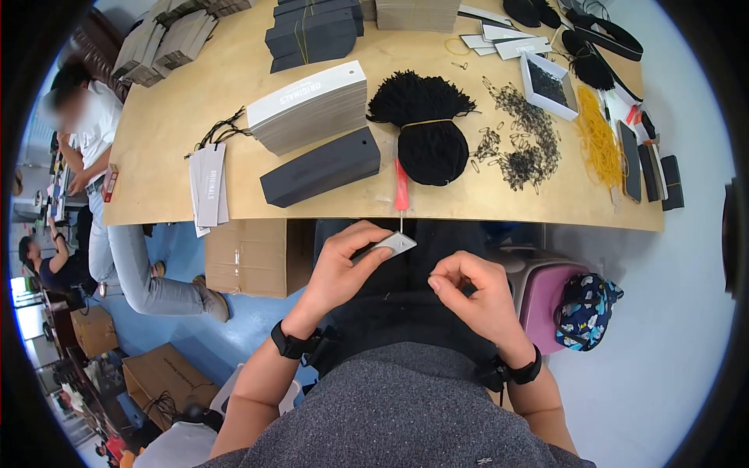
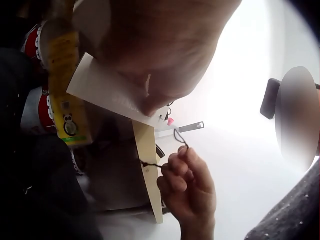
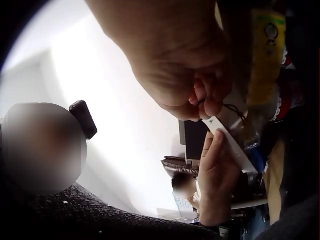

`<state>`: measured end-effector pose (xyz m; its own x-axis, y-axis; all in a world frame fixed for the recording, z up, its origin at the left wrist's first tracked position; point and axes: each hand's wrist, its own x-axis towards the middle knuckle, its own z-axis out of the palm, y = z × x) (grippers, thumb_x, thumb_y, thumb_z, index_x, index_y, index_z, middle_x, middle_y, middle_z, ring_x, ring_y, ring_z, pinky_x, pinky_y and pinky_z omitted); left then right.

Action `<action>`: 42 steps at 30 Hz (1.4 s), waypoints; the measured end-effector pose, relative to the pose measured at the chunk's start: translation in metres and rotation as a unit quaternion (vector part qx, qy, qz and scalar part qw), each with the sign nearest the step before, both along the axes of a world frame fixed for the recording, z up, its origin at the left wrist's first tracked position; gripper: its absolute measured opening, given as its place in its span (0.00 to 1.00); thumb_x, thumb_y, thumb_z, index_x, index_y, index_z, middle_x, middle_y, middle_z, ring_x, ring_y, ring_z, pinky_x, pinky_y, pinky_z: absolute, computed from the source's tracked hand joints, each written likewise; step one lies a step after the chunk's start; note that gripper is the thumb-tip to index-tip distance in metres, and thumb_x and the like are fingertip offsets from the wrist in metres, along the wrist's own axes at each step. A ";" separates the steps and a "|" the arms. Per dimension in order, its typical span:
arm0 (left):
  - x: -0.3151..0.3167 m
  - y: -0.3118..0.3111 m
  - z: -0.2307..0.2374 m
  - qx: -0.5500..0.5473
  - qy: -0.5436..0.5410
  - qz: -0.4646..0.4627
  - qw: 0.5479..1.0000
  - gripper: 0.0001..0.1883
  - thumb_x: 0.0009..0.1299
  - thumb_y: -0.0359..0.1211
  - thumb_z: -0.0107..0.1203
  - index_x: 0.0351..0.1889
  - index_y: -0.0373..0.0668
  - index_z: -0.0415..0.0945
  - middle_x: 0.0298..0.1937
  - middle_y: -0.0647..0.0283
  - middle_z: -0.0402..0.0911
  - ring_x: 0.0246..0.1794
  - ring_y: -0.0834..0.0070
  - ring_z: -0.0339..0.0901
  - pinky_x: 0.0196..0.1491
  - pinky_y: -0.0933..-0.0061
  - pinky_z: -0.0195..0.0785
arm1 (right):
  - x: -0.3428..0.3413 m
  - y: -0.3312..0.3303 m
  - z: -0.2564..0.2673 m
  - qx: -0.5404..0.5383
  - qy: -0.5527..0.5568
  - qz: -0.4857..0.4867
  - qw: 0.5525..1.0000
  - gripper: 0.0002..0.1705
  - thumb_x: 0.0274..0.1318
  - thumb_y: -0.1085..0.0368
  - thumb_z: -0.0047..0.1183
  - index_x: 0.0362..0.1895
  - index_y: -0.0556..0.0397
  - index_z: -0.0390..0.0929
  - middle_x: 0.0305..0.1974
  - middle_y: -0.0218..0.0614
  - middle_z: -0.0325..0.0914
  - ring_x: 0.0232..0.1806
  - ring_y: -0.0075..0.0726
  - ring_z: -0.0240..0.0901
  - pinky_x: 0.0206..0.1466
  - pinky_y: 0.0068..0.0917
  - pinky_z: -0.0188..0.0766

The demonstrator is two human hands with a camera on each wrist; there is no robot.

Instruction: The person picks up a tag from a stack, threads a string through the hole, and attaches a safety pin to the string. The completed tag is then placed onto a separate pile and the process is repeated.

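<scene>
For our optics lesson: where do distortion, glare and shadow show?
Head: curved wide-angle distortion inside a black rim. Left wrist: white glare beside the right hand, the left hand shadowed and soft. Right wrist: white glare at upper left, dark lower corners.

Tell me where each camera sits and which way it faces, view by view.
Head: on the person's head, facing forward and down over the table; shows the left hand, right hand and grey shirt.
Left wrist: on that wrist, facing past the left hand, large at top, towards the right hand below; some shirt at lower right.
Right wrist: on that wrist, facing past the right hand, large at top, towards the left hand below; shirt at lower left.
Shared by both wrist views: the white tag and black cord.
</scene>
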<state>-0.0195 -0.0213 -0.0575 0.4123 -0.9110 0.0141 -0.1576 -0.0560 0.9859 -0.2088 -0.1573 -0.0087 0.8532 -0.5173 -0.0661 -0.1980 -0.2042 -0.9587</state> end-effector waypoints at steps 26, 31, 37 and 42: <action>0.002 0.020 0.026 -0.014 0.051 -0.070 0.996 0.14 0.60 0.18 0.61 0.45 0.38 0.83 0.38 0.62 0.81 0.40 0.71 0.79 0.43 0.73 0.72 | 0.013 -0.006 0.002 0.037 0.014 0.068 0.997 0.17 0.60 0.68 0.61 0.53 0.56 0.77 0.39 0.33 0.73 0.25 0.19 0.66 0.31 0.20 0.65; 0.006 0.017 0.043 0.013 -0.003 -0.081 0.997 0.13 0.57 0.18 0.62 0.41 0.37 0.83 0.36 0.63 0.81 0.39 0.73 0.78 0.42 0.74 0.70 | 0.027 -0.010 0.011 0.164 -0.005 0.050 0.985 0.14 0.62 0.68 0.60 0.51 0.56 0.78 0.36 0.31 0.70 0.27 0.18 0.66 0.33 0.19 0.64; 0.009 0.016 0.045 0.030 -0.004 -0.097 0.995 0.11 0.58 0.19 0.61 0.40 0.35 0.82 0.34 0.62 0.79 0.37 0.73 0.77 0.42 0.74 0.68 | 0.035 -0.014 0.003 0.065 -0.029 0.098 0.993 0.11 0.65 0.63 0.58 0.43 0.59 0.80 0.32 0.27 0.68 0.27 0.17 0.65 0.32 0.18 0.62; 0.015 0.021 0.043 0.053 0.017 -0.094 0.994 0.12 0.62 0.19 0.59 0.44 0.35 0.81 0.38 0.63 0.78 0.40 0.74 0.77 0.45 0.75 0.69 | 0.026 -0.023 0.001 0.339 0.003 0.085 0.937 0.15 0.69 0.58 0.54 0.39 0.59 0.81 0.24 0.26 0.67 0.25 0.17 0.62 0.28 0.19 0.58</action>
